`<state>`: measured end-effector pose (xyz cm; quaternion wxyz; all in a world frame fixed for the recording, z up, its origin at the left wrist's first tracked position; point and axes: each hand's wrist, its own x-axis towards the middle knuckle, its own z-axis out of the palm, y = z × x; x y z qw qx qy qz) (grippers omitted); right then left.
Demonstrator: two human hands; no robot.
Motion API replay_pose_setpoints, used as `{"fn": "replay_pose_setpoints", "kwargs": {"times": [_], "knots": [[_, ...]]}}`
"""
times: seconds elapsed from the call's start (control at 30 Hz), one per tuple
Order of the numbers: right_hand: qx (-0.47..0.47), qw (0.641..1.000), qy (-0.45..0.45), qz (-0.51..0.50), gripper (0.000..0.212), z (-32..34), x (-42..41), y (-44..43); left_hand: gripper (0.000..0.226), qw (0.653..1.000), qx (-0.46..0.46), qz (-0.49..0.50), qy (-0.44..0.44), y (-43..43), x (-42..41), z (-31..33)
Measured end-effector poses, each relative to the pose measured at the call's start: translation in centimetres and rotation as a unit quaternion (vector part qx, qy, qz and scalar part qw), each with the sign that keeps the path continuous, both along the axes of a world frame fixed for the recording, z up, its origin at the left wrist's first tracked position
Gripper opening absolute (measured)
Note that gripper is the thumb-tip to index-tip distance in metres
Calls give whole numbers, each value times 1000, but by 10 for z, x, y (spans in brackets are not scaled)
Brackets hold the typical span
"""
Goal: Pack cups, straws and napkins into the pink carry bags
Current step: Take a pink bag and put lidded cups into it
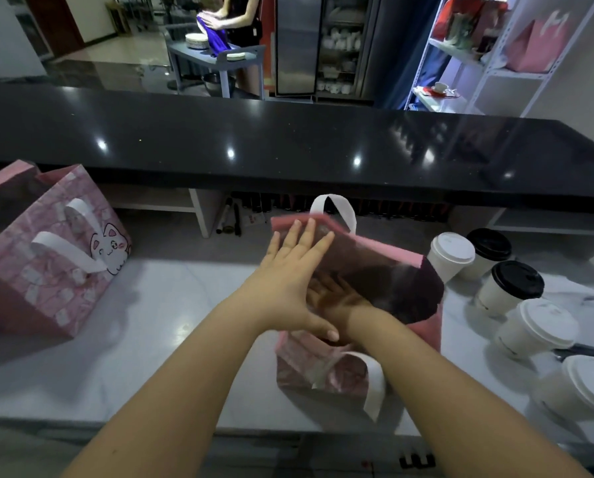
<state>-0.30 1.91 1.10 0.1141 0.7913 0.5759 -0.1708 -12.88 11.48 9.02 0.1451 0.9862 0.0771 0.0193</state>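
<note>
A pink carry bag with white handles stands open in the middle of the white counter. My left hand lies flat with straight fingers against the bag's left wall, at its rim. My right hand reaches down inside the bag, fingers spread; what it touches is too dark to tell. Several paper cups stand to the right of the bag: a white-lidded cup, a black-lidded cup, and more white-lidded ones. No straws or napkins show.
A second pink bag with a cat print stands at the left. A raised black bar top runs across behind the counter. Beyond it a person handles blue cloth at a cart with plates. Shelving stands at the back right.
</note>
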Motion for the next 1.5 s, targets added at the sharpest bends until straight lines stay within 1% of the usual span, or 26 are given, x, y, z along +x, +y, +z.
{"fn": "replay_pose_setpoints", "kwargs": {"times": [0.1,0.17,0.27,0.33,0.43,0.5,0.57,0.63,0.7,0.77,0.9,1.0,1.07,1.13,1.23,1.3,1.4,1.5], "knots": [[-8,1000,13,-15,95,7,4,5,135,1000,-30,7,1,7,5,3],[-21,1000,10,-19,89,9,-2,5,129,1000,-27,1,-3,11,3,4],[-20,998,25,-50,84,20,-8,-3,108,999,-19,4,-29,13,-3,8],[43,996,39,-74,83,39,-10,-13,87,997,4,27,-67,12,-4,16],[183,970,85,-135,68,77,-12,-37,53,985,51,52,-154,9,2,33],[229,955,86,-166,62,99,-12,-53,39,980,42,51,-190,5,12,45],[262,943,71,-191,55,117,-9,-68,31,976,32,37,-211,0,27,56],[299,930,32,-212,46,130,0,-83,29,976,31,8,-214,-6,48,64],[330,914,-12,-236,44,139,13,-99,33,978,43,-28,-202,-12,75,69],[349,899,-37,-262,41,146,30,-114,36,980,64,-54,-181,-18,104,73],[335,890,-60,-305,38,149,76,-142,41,983,100,-102,-119,-31,160,73],[303,894,-63,-323,42,139,112,-155,46,976,142,-138,-85,-37,195,67],[286,900,-62,-323,43,129,135,-161,47,972,154,-163,-72,-40,216,61],[266,909,-56,-315,45,114,158,-163,46,967,168,-185,-52,-42,234,54],[224,927,-38,-298,48,86,189,-163,47,956,199,-217,0,-46,256,41],[186,940,-33,-283,56,65,207,-160,47,952,199,-232,32,-48,269,33],[135,960,-48,-242,69,34,231,-154,48,953,181,-235,61,-50,284,24],[103,967,-56,-228,84,12,248,-148,49,960,158,-219,71,-52,292,19]]}}
